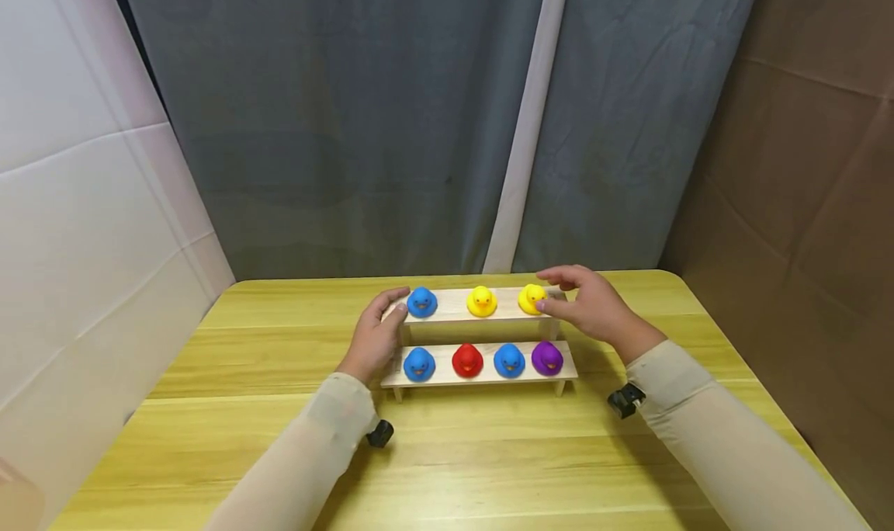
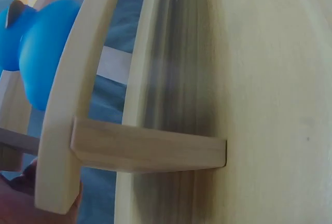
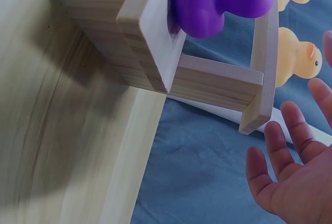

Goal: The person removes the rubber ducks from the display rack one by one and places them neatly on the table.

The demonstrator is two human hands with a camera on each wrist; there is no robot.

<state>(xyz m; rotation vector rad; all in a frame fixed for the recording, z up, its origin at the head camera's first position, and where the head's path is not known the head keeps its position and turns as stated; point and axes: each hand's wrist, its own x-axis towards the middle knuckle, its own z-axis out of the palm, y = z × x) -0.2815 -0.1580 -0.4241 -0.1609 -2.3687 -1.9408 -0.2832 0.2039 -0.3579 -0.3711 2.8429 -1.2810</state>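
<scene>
A two-tier wooden rack (image 1: 447, 310) carries small rubber ducks. On its upper board are a blue duck (image 1: 422, 303), a yellow duck (image 1: 482, 303) and another yellow duck (image 1: 531, 298). My left hand (image 1: 375, 334) is at the board's left end beside the blue duck, thumb and forefinger spread; the left wrist view shows only a bit of it behind the lower board's end. My right hand (image 1: 590, 304) is spread at the right end. Its thumb overlaps the right yellow duck in the head view, and its fingers (image 3: 277, 143) are loosely bent in the right wrist view.
The lower board bears a blue duck (image 1: 419, 365), a red duck (image 1: 467, 361), another blue duck (image 1: 509, 361) and a purple duck (image 1: 547, 359). Beneath the rack is a wooden table (image 1: 475, 453). A grey curtain (image 1: 335, 127) hangs behind, with cloth at both sides.
</scene>
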